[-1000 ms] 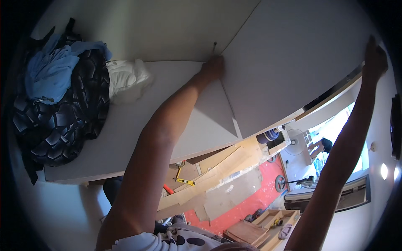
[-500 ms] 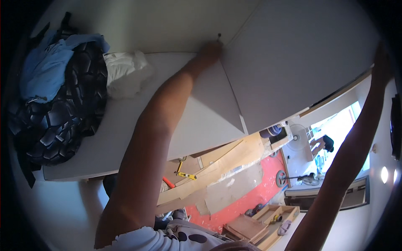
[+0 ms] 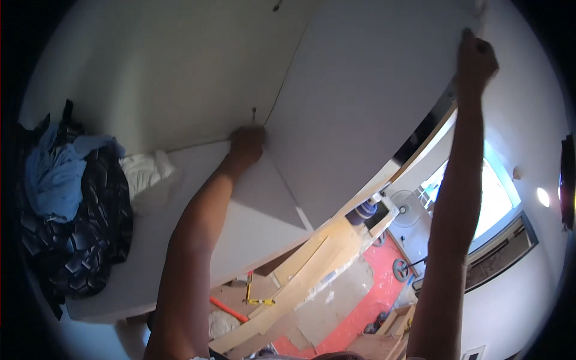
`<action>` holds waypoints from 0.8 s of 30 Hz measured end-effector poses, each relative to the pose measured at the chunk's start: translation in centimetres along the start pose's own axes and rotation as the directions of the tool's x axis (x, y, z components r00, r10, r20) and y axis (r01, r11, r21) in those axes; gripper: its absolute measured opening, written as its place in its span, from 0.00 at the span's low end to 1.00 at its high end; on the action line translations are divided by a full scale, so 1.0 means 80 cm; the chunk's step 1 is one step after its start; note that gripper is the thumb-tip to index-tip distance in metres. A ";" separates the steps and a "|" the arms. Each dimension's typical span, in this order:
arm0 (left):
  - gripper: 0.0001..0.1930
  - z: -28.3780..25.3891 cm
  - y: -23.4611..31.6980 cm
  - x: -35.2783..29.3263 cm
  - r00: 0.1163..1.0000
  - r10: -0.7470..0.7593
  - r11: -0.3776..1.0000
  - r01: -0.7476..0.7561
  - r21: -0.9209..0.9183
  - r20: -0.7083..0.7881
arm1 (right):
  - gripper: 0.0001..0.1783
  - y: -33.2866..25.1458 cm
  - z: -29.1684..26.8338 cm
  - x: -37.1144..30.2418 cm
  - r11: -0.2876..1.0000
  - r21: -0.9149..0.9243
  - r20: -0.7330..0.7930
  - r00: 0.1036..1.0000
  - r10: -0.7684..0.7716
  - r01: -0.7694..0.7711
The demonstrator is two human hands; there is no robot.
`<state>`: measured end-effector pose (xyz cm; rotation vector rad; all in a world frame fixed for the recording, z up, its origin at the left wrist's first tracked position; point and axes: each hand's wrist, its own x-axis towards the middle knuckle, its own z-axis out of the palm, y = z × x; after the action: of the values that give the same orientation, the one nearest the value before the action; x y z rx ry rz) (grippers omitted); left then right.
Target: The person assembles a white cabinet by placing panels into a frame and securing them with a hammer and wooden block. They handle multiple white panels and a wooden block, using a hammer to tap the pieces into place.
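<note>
Grey panel (image 3: pixel 360 108) is shifting leftward in view, already meeting the wall (image 3: pixel 174 72); left hand (image 3: pixel 247 144) is curling at its inner corner, right hand (image 3: pixel 476 65) at its outer edge, grips unclear.

Bare left arm (image 3: pixel 195 240) reaches up, slightly bent — left hand (image 3: pixel 247 145) curled, its grip too dim to read; bare right arm (image 3: pixel 454 210) stretches higher, nearly straight — right hand (image 3: pixel 477 65) partly curled.
</note>
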<state>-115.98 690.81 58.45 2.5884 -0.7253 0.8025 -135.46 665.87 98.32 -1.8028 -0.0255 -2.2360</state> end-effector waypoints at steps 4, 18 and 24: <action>0.15 -0.007 0.020 -0.005 0.997 -0.055 0.997 0.053 0.054 0.055 | 0.22 -0.036 -0.016 0.004 0.997 0.038 0.016 0.998 0.068 -0.069; 0.11 0.030 0.003 -0.009 0.981 0.019 1.000 -0.019 0.001 -0.194 | 0.20 -0.010 -0.003 0.004 0.983 -0.083 -0.070 0.983 -0.172 0.166; 0.12 0.019 0.020 -0.004 0.994 -0.071 0.983 0.055 -0.177 -0.084 | 0.25 0.056 0.000 0.065 0.837 -0.454 0.030 0.945 -0.327 0.304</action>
<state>-116.45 688.95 57.36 2.3908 -0.6533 0.7930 -135.49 660.50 102.61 -2.1030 0.2494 -2.6962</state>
